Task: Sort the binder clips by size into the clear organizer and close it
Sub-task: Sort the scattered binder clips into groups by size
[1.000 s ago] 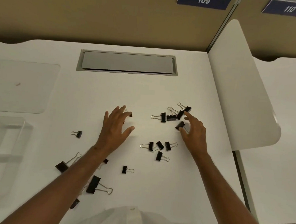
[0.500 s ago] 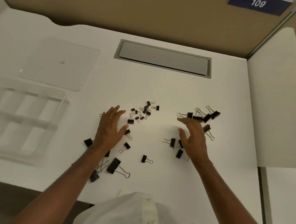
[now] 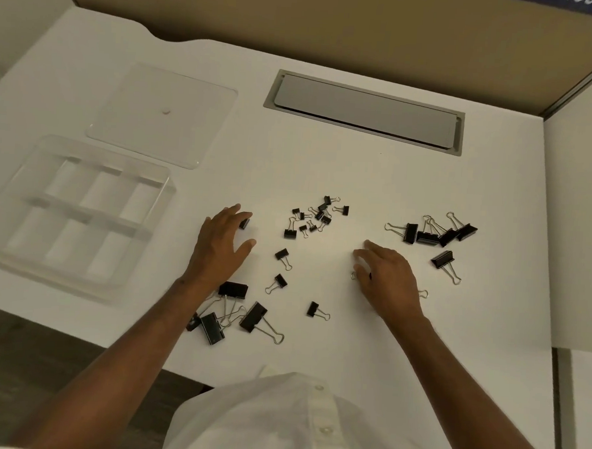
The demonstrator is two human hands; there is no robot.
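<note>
Black steel binder clips with wire handles (image 3: 317, 217): loose on white desk (image 3: 325, 164); small cluster at 12 o'clock of the hands, medium group (image 3: 431, 233) at 2 o'clock, large ones (image 3: 230, 308) at 7 o'clock.

Clear plastic six-compartment organizer (image 3: 72, 209): at 9 o'clock, nothing visible inside; flat clear lid (image 3: 163, 114) at 11 o'clock, off.

Left hand (image 3: 221, 246): flat, fingers relaxed, one clip at fingertips.

Right hand (image 3: 386, 277): spread over clips (pinch unconfirmed).

Risks: sizes mixed by sweeping; handles tangling; clips knocked off near edge.
</note>
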